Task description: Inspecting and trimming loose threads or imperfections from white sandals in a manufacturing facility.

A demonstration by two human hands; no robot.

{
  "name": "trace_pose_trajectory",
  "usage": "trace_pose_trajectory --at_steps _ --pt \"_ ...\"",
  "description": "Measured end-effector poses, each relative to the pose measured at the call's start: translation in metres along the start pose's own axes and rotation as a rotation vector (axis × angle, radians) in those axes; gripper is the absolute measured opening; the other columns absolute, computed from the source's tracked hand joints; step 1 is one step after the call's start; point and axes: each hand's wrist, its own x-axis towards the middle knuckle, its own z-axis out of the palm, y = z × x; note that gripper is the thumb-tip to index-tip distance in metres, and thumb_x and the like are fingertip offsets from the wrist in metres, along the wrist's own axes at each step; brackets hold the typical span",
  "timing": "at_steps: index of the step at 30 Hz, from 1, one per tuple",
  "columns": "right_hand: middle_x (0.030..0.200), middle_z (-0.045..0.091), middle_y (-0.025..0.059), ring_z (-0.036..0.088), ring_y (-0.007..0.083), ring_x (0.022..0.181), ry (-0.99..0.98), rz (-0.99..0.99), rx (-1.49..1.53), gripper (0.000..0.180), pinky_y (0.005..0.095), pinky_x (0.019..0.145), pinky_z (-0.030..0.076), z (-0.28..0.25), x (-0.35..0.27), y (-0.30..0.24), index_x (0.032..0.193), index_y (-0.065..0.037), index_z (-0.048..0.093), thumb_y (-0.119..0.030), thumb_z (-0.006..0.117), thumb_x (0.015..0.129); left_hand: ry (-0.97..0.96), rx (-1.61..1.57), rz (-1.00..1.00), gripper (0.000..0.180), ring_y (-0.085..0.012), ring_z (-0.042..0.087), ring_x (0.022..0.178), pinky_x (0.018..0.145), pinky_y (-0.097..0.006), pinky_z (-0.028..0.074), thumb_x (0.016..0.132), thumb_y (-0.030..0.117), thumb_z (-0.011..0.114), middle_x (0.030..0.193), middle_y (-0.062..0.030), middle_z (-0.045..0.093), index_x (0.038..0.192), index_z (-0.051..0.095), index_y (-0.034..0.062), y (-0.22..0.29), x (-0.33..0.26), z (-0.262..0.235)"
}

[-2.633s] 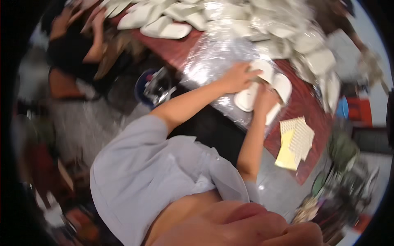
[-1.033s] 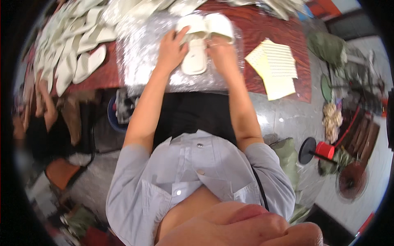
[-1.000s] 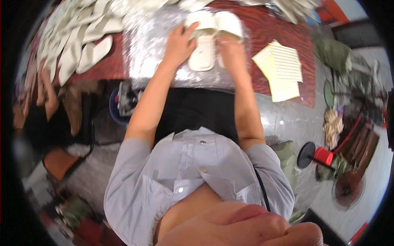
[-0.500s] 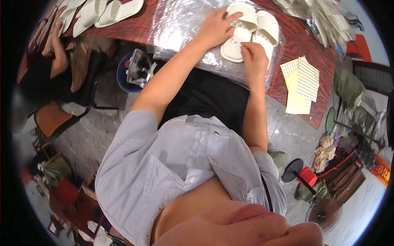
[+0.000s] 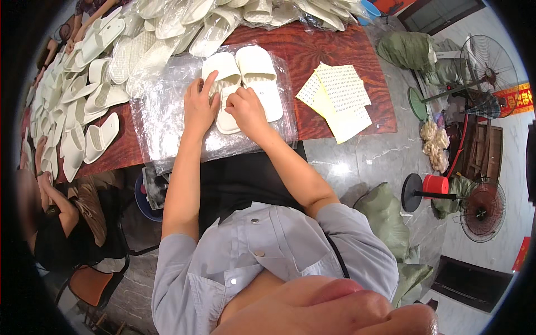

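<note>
Two cream slide slippers lie side by side on clear plastic bags on the table, straps toward the far side. My left hand (image 5: 201, 107) rests against the outer edge of the left slipper (image 5: 222, 66), fingers apart, the index reaching up to its strap. Over that slipper's insole, my right hand (image 5: 247, 113) is closed in a pinch with fingertips pressed down. Whatever is between those fingers is hidden. The right slipper (image 5: 268, 100) bears a small dark mark on its insole and stays free of both hands. Beneath lie the bags (image 5: 167, 134), spread and crinkled.
Sheets of small stickers (image 5: 340, 97) lie right of the bags on the red-brown table (image 5: 379, 111). Many loose slippers (image 5: 100, 137) cover the left, with bagged ones (image 5: 218, 28) along the back. Another person's arm (image 5: 58, 204) shows at left. Standing fans (image 5: 481, 209) are at right.
The view has swung, so more of the slipper piles shows. My right hand has moved from the left slipper's heel edge onto its insole, closer to my left hand.
</note>
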Motion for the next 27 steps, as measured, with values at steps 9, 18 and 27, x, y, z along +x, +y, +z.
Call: trace_pose_trajectory --at_steps 9,18,27 --pt "0.087 0.056 0.0104 0.054 0.0317 0.086 0.020 -0.028 0.010 0.016 0.0432 0.076 0.045 0.001 0.000 0.000 0.083 -0.005 0.063 -0.003 0.074 0.072 0.012 -0.048 -0.002 0.059 -0.0391 0.053 0.113 0.099 -0.049 0.042 0.085 0.013 0.068 0.122 -0.0218 0.054 0.141 0.050 0.0240 -0.001 0.000 -0.001" --pt "0.086 0.057 0.0135 0.054 0.0351 0.085 0.034 -0.038 0.108 0.010 0.0447 0.076 0.044 0.009 0.000 0.013 0.078 -0.003 0.063 -0.006 0.072 0.074 0.025 -0.016 0.012 0.063 -0.0398 0.055 0.110 0.097 -0.047 0.044 0.083 0.011 0.069 0.120 -0.0220 0.055 0.142 0.050 0.0237 -0.008 -0.001 0.004" --pt "0.085 0.059 0.0137 0.055 0.0340 0.086 -0.006 -0.022 0.096 0.006 0.0434 0.078 0.045 0.003 0.001 0.011 0.079 -0.002 0.066 -0.004 0.071 0.076 0.113 -0.010 0.061 0.053 -0.0357 0.056 0.106 0.092 -0.047 0.046 0.085 0.014 0.066 0.116 -0.0181 0.057 0.135 0.055 0.0267 -0.011 -0.003 0.011"
